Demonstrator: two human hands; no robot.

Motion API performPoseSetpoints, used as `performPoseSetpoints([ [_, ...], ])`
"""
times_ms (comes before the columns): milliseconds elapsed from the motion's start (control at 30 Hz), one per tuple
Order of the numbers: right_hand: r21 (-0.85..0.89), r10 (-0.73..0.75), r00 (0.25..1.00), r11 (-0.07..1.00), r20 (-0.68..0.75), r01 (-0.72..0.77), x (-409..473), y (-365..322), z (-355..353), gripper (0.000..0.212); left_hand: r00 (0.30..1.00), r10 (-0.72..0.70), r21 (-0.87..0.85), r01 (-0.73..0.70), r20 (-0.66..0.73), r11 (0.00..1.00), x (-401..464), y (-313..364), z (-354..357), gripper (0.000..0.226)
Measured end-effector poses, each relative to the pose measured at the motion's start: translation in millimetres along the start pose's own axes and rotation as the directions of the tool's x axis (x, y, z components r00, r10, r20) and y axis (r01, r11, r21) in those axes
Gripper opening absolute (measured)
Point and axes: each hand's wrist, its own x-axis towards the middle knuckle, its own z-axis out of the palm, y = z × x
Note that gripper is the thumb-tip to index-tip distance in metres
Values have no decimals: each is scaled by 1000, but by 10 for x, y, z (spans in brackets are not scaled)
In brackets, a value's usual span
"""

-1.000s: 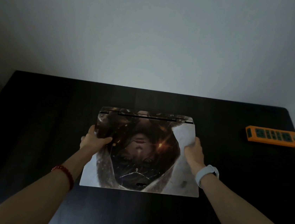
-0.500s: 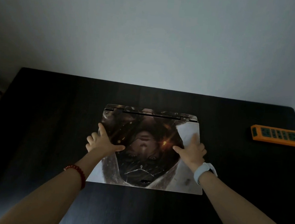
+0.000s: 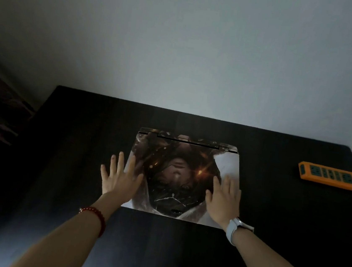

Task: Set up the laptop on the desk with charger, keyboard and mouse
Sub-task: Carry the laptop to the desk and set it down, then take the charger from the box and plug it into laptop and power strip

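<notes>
Dark bench [image 3: 57,163] carries our closed laptop [image 3: 186,161]; left hand [image 3: 119,179] and right hand [image 3: 223,197] spread fingers wide, steadying it, we think.

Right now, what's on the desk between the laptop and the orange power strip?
Nothing: the head view shows bare dark desk between the closed laptop and the power strip.

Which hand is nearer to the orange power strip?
Right. The right hand lies on the laptop's right side, toward the power strip; the left hand is at the laptop's left edge.
</notes>
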Motion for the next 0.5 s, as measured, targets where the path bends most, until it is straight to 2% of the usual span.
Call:
performPoseSetpoints([
  [133, 101, -201, 978, 974, -53, 205, -215, -456, -75, 50, 992, -35, -51, 29, -118, 998, -455, -256, -107, 63],
  [233, 150, -422, 903, 891, -75, 429, -476, -999, -65, 45, 970, -173, -195, 139, -170, 971, -924, -612, -127, 59],
  [300, 200, -505, 861, 839, -64, 507, -609, -1286, -44, 41, 958, -204, -237, 155, -201, 959, -1169, -766, -119, 55],
  [367, 244, -592, 806, 777, -30, 580, -834, -1620, 21, 38, 938, -279, -298, 211, -207, 931, -1492, -1006, -94, 51],
  [500, 310, -735, 661, 670, 151, 675, -1631, -2394, 336, 34, 845, -492, -421, 377, -209, 825, -2443, -1815, 161, 44],
])
